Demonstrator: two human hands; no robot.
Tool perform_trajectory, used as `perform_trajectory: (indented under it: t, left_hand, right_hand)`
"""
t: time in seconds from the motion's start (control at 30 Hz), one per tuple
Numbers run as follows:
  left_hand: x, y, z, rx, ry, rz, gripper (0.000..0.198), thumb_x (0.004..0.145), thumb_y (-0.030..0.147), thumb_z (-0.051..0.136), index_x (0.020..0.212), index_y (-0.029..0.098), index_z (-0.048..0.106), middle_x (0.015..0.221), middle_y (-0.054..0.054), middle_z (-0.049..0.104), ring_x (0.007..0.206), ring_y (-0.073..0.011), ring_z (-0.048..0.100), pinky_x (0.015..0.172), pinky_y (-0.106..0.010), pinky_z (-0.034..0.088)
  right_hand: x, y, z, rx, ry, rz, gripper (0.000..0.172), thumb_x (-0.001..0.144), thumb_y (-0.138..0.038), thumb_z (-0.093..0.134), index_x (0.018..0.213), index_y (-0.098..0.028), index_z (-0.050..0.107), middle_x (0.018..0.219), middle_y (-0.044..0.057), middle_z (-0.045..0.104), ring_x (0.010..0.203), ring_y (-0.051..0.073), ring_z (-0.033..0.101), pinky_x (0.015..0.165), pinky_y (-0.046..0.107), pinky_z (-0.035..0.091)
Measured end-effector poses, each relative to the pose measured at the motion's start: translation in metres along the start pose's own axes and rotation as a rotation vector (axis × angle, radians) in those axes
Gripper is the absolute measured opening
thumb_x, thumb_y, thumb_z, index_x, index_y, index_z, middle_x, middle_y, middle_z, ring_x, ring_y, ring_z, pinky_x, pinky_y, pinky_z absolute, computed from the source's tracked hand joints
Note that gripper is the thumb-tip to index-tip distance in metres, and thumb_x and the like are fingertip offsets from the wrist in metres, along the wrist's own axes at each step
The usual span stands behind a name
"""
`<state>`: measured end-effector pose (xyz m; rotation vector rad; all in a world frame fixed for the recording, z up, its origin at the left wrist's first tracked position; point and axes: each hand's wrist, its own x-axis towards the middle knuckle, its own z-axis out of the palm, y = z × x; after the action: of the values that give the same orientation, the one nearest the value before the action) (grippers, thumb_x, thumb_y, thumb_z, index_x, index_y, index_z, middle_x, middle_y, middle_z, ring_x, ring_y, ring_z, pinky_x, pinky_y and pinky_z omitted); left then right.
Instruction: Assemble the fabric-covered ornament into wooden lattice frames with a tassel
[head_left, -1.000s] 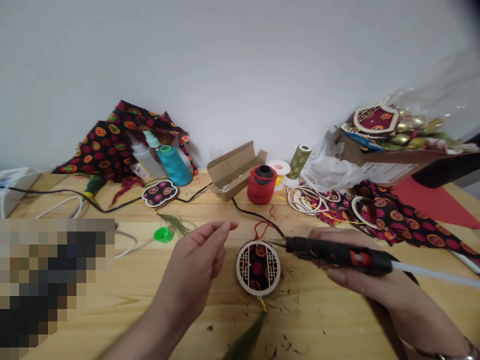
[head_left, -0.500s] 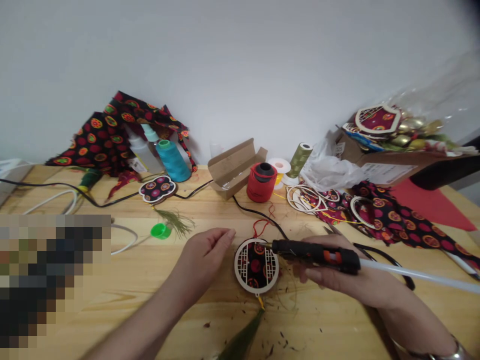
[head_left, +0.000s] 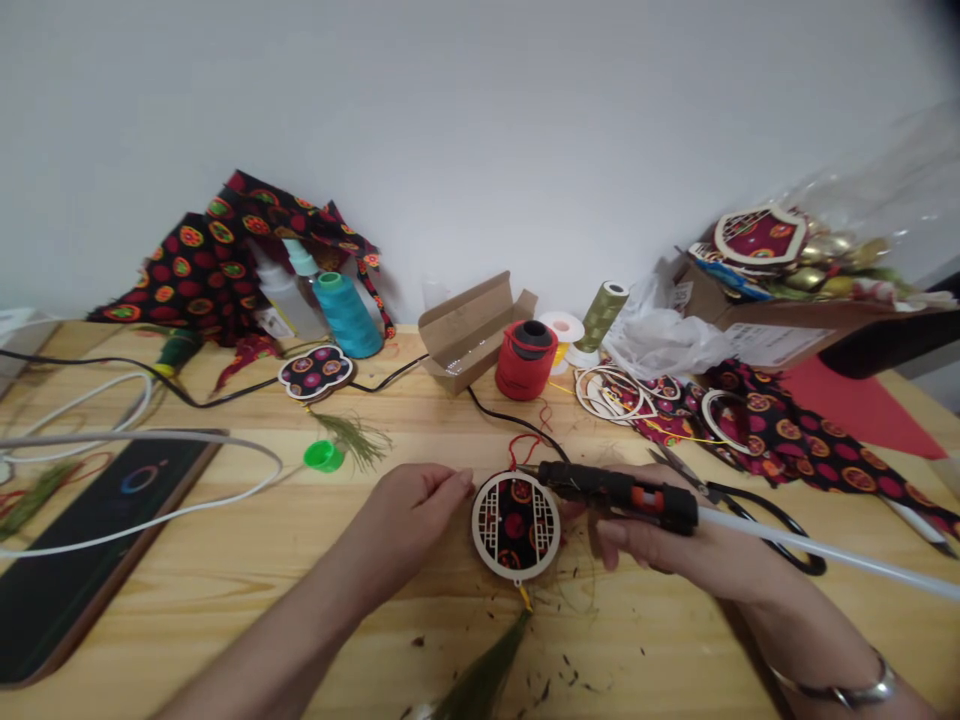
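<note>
My right hand (head_left: 682,545) is wrapped round a black hot glue gun (head_left: 615,492), a long white glue stick (head_left: 817,552) running out of its back. The nozzle is at the top of a round pendant (head_left: 514,525) with wooden lattice and dark patterned fabric; whether it touches cannot be told. From the pendant's top leads a red cord (head_left: 527,443), and below hangs a green tassel (head_left: 491,660) on a yellow loop. My left hand (head_left: 416,520) is closed in a pinch beside the pendant's left edge; what lies between thumb and finger is too small to make out.
Behind stand a blue thread cone (head_left: 346,315), a red thread spool (head_left: 525,365) and an open cardboard box (head_left: 472,335). Scissors (head_left: 765,520) lie right, near patterned fabric (head_left: 810,435). Left are a phone (head_left: 105,550), a green cap (head_left: 323,456) and a flower-shaped pendant (head_left: 315,372).
The glue gun's nozzle has shifted slightly up and left, to the pendant's top edge. My left hand stays pinched in nearly the same place. More of the scissors shows.
</note>
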<state>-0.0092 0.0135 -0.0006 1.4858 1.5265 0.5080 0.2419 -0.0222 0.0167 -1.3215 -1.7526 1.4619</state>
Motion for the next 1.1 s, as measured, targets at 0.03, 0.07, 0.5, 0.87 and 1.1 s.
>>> perform_trajectory:
  t: [0.03,0.07,0.5,0.87,1.1]
  left_hand:
    - [0.000,0.000,0.000,0.002,-0.035,0.005,0.030,0.073,0.043,0.055,0.060,0.024,0.074,0.066,0.000,0.073,0.073,-0.0271,0.065,0.064,-0.030,0.046]
    - [0.000,-0.001,0.000,0.002,-0.074,0.004,0.030,0.074,0.043,0.055,0.063,0.024,0.075,0.068,-0.001,0.074,0.073,-0.0271,0.066,0.064,-0.031,0.046]
    - [0.001,-0.001,0.003,0.006,-0.118,-0.087,0.019,0.066,0.039,0.062,0.066,0.022,0.072,0.070,-0.006,0.076,0.070,-0.0268,0.068,0.065,-0.034,0.048]
    - [-0.002,0.001,0.001,0.050,-0.128,0.056,0.028,0.067,0.037,0.070,0.091,0.023,0.072,0.043,0.009,0.045,0.044,-0.0125,0.041,0.046,-0.024,0.026]
    - [-0.008,-0.005,0.001,-0.039,-0.305,0.214,0.064,0.057,0.032,0.081,0.118,0.035,0.062,0.082,0.005,0.071,0.071,-0.0175,0.062,0.060,-0.024,0.040]
  right_hand:
    - [0.001,0.000,0.001,0.003,0.000,0.002,0.024,0.081,-0.038,0.062,0.081,-0.014,0.063,0.060,0.002,0.063,0.051,0.010,0.053,0.042,0.019,0.038]
    - [0.001,-0.001,0.002,0.005,0.000,0.002,0.024,0.081,-0.038,0.062,0.080,-0.014,0.063,0.060,0.002,0.063,0.051,0.010,0.053,0.042,0.019,0.038]
    - [0.004,-0.006,0.006,0.007,0.019,0.003,0.024,0.078,-0.039,0.064,0.078,-0.016,0.062,0.064,0.002,0.061,0.052,0.010,0.051,0.043,0.021,0.038]
    - [-0.004,0.005,-0.004,0.115,-0.038,-0.050,0.026,0.081,-0.034,0.062,0.097,-0.015,0.068,0.064,0.003,0.062,0.056,0.013,0.053,0.045,0.022,0.039]
    - [-0.002,0.009,0.004,0.148,-0.069,-0.035,0.022,0.080,-0.031,0.065,0.093,-0.014,0.069,0.071,0.003,0.064,0.059,0.012,0.057,0.052,0.022,0.045]
